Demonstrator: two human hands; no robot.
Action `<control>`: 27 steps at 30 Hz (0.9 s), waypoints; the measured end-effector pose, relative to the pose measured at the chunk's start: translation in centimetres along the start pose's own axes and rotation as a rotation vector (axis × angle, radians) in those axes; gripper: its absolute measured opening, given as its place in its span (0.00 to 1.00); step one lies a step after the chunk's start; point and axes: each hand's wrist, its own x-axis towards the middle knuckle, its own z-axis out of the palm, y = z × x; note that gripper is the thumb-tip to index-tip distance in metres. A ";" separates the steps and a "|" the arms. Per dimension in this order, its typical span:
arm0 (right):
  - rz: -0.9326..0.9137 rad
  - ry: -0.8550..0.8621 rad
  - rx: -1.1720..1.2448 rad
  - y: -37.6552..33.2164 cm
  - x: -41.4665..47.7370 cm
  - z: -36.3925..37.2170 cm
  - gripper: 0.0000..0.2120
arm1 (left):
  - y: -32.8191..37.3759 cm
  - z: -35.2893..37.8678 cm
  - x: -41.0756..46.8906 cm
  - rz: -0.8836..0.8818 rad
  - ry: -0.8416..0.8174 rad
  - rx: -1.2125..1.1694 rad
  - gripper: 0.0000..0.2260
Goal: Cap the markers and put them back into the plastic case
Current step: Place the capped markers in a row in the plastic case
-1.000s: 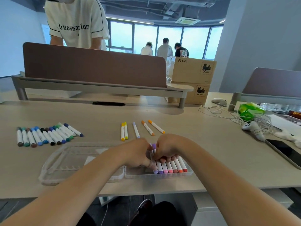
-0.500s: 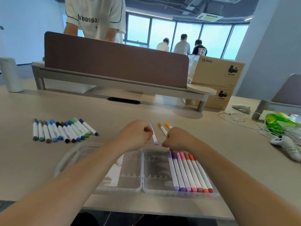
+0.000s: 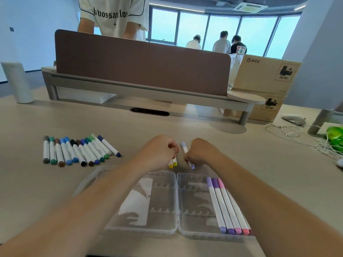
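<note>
An open clear plastic case [image 3: 163, 229] lies on the desk near me, two trays side by side. Several capped purple, pink and red markers [image 3: 225, 204] lie in the right tray, partly under my right forearm. Just beyond the case, my right hand [image 3: 199, 152] grips a white marker with lavender caps [image 3: 184, 147]. My left hand [image 3: 159, 152] is curled over two yellow markers [image 3: 173, 163], whose ends stick out below the fingers. A row of several blue, green, brown and black markers [image 3: 78, 151] lies on the desk to the left.
A brown divider on a grey shelf [image 3: 141, 65] crosses the desk ahead, with a person standing behind it. Cardboard boxes [image 3: 267, 75] stand at the right. White cables [image 3: 300, 136], a controller and a green object lie at far right. A white roll [image 3: 17, 82] stands far left.
Both hands left the case's right tray and moved forward to the loose markers. My right hand took hold of the lavender marker; my left closed over the yellow pair. The camera tilted down.
</note>
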 end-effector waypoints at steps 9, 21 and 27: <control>-0.018 -0.175 0.120 0.5 -9.6 -2.8 0.12 | 1.6 1.1 -3.1 0.039 -0.058 0.227 0.07; -0.021 -0.216 0.079 3.4 -15.8 -1.4 0.25 | 5.4 3.4 -8.4 0.184 -0.339 0.327 0.05; -0.033 -0.197 0.088 4.2 -15.6 -1.0 0.21 | 4.8 4.0 -8.6 0.216 -0.431 0.300 0.22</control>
